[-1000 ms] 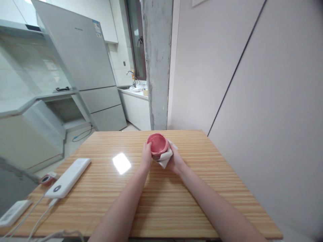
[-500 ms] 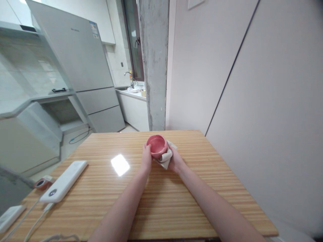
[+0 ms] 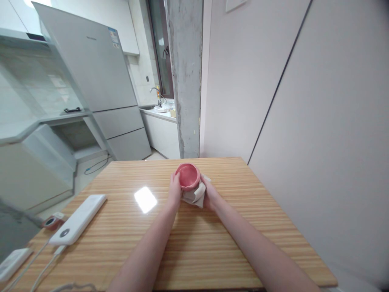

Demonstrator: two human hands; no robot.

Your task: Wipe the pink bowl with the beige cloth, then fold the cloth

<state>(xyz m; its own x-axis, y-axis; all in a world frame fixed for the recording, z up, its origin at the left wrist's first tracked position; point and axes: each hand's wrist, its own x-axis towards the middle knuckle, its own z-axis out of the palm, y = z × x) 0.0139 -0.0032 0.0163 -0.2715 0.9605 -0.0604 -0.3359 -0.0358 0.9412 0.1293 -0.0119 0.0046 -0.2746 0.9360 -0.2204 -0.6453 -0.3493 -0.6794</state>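
Observation:
A pink bowl [image 3: 189, 176] with a glossy inside is held over the far part of the wooden table, its opening tilted towards me. My left hand [image 3: 175, 185] grips its left side, with the thumb at the rim. A light grey cloth [image 3: 196, 195] is bunched against the bowl's right and lower side. My right hand [image 3: 209, 192] is closed on this cloth and presses it to the bowl; most of its fingers are hidden behind the cloth and bowl.
On the left of the wooden table [image 3: 243, 243] lies a white power bank [image 3: 79, 221] with white cables plugged in. Beside it sits a small reddish-brown object [image 3: 51, 222]. Another white block [image 3: 13, 263] is at the left edge. A grey pillar [image 3: 188, 81] stands behind the table.
The bowl has shifted slightly left and its tilt differs a little. The cloth has moved further under its near side, with more of it showing below the bowl.

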